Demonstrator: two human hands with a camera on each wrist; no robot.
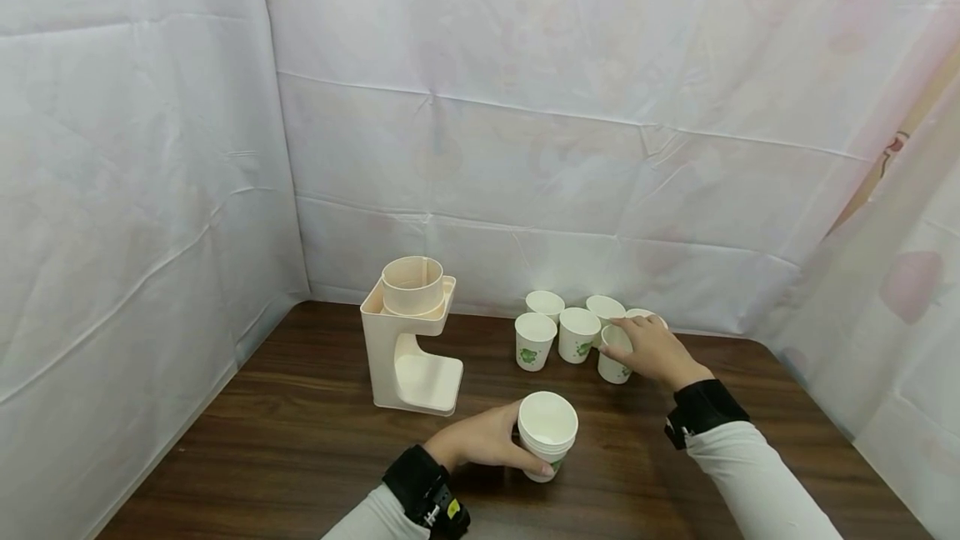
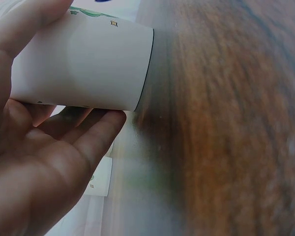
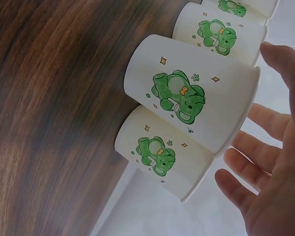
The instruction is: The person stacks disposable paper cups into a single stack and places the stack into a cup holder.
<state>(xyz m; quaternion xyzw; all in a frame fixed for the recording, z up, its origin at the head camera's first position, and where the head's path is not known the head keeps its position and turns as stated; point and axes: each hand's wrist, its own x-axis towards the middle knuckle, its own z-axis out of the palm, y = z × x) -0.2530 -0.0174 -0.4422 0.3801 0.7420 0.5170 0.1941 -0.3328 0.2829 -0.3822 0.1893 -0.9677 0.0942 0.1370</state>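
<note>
My left hand (image 1: 487,438) grips a short stack of nested white paper cups (image 1: 549,422) at the front middle, thumb on the near side and fingers behind. Up close in the left wrist view, the cup wall (image 2: 83,69) sits between thumb and fingers, its base close to the tabletop. Farther back on the right, my right hand (image 1: 654,350) reaches over the nearest upright paper cup (image 1: 612,369) with fingers spread. The right wrist view shows this cup (image 3: 226,93) with a green bear print; the thumb is near its rim and the loosely bent fingers (image 3: 243,164) lie beyond it.
Several more upright paper cups (image 1: 535,340) stand in a cluster by the back edge. To the left is a cream-coloured stand (image 1: 384,365) with a round holder (image 1: 412,298) on top. The dark wooden table (image 1: 292,432) is enclosed by pale cloth (image 1: 480,165).
</note>
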